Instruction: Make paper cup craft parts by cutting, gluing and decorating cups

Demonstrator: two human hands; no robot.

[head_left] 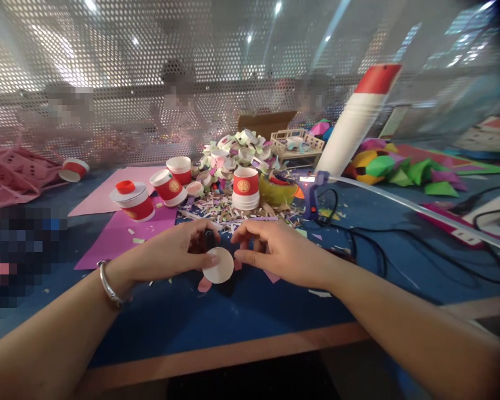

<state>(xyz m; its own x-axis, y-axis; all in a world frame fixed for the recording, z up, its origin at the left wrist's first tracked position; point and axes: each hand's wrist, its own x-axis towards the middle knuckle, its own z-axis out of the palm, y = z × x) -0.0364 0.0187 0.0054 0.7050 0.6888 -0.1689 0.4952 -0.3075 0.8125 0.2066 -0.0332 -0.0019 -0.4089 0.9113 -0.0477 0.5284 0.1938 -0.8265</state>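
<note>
A round white paper disc is pinched under the thumb of my left hand, just above the blue table. Behind the disc, a small black object shows by the left fingers; its kind is unclear. To the right, my right hand has bent fingers with thumb and forefinger apart, and nothing shows between them. Its thumb tip comes close to the disc's edge. Beyond both hands stands a red and white paper cup, among paper scraps.
A blue glue gun stands right of the cup, near black cables. Several red cups, one lidded, are on the left by purple paper. Behind lies a heap of cut cup pieces. A tall stack of cups leans at right.
</note>
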